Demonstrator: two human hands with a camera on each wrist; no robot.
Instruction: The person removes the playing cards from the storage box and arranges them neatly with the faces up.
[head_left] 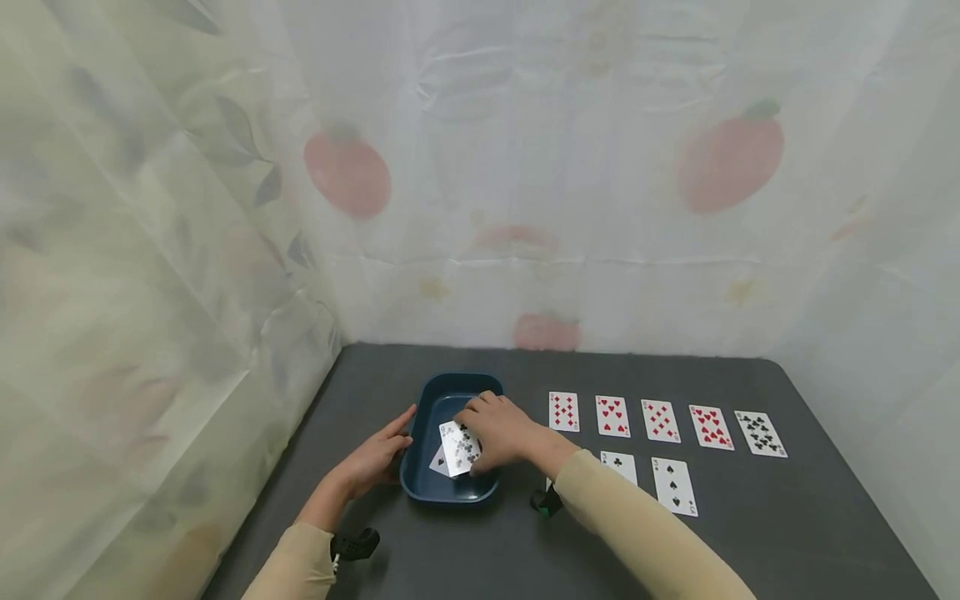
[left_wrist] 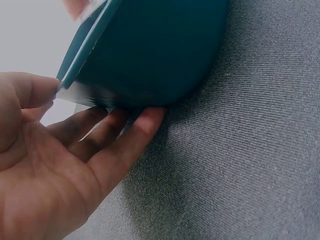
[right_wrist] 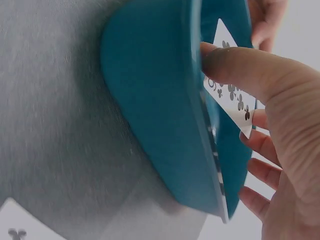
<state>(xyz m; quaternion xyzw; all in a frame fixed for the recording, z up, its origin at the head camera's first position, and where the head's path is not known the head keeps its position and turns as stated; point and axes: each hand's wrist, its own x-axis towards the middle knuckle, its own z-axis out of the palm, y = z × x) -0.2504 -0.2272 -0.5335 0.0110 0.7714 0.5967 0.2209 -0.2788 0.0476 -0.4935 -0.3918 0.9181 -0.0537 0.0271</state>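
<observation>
A dark blue tray point(head_left: 450, 502) lies on the table, left of the laid-out cards. My left hand point(head_left: 372, 457) holds its left side; in the left wrist view the thumb point(left_wrist: 42, 90) is at the rim and the other fingers touch the outer wall. Over the tray, my right hand point(head_left: 501, 429) pinches a clubs playing card point(head_left: 456, 450) between thumb and fingers, its face showing. In the right wrist view this card point(right_wrist: 232, 102) is tilted inside the rim. Partly beneath it, another black-suit card point(head_left: 439, 461) lies in the tray.
On the dark table point(head_left: 465, 567), several face-up cards form a back row, from a red diamonds card point(head_left: 564, 412) to a clubs card point(head_left: 761, 434). Nearer are a clubs card point(head_left: 619, 465) and a spades card point(head_left: 674, 487); my right forearm partly covers this row. Patterned curtains point(head_left: 585, 292) border the table.
</observation>
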